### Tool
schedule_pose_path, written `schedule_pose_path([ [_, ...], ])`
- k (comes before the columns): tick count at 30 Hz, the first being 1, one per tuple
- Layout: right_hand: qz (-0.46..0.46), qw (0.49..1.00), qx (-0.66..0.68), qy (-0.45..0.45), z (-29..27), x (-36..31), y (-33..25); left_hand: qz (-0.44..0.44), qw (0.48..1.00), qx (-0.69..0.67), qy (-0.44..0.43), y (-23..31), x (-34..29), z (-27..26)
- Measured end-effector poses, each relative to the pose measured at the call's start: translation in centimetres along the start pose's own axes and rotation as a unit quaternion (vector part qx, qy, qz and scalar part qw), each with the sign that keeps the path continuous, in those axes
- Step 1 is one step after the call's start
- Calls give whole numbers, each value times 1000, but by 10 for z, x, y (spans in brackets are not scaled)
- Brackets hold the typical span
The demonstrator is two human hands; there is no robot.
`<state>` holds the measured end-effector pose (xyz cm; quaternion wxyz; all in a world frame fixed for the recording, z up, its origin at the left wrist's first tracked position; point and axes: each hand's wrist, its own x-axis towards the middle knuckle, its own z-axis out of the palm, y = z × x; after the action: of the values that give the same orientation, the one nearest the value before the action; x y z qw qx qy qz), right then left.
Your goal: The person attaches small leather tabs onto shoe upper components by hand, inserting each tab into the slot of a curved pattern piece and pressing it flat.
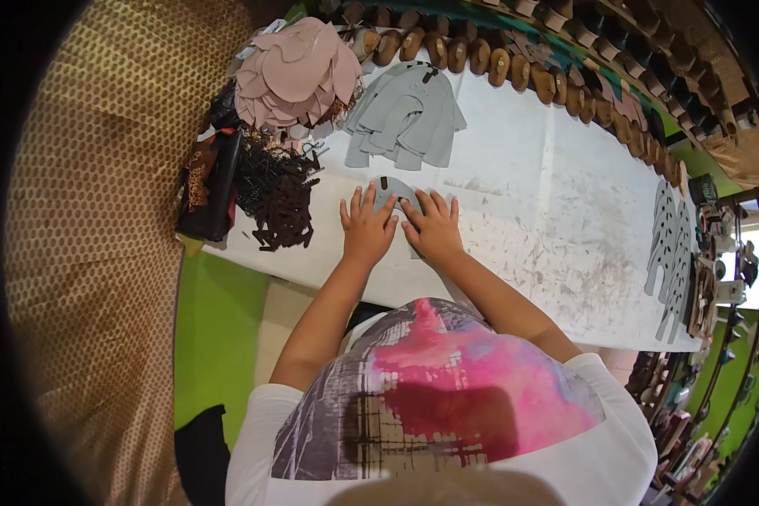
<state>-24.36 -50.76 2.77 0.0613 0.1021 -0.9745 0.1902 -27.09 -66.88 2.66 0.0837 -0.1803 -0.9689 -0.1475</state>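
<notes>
The left hand (368, 232) and right hand (436, 229) lie with fingers spread on a grey curved shoe-upper piece (401, 185), near side of the white table (502, 181). Farther off sits a grey stack (434, 131); left, dark brown strips (285, 215), pink pieces (295, 72) beyond; wooden shoe lasts (479, 57) line the far edge.

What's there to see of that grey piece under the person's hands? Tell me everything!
The grey piece looks like thin, leather-like sheet material, with a rounded far edge and a small dark mark near it. It lies flat on the white table, under the left hand and right hand, which hide much of its shape.
</notes>
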Motion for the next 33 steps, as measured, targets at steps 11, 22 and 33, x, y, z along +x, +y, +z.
schedule_pose_path([
  [11,14,999,19,23,6,-1,4,2,1000,16,4,1,-2,6],
  [22,-1,1000,-1,17,4,-3,6,-201,974,-16,-102,-6,52,-5],
  [33,3,1000,6,21,2,-3,0,-65,985,-38,-154,-34,73,-13],
])
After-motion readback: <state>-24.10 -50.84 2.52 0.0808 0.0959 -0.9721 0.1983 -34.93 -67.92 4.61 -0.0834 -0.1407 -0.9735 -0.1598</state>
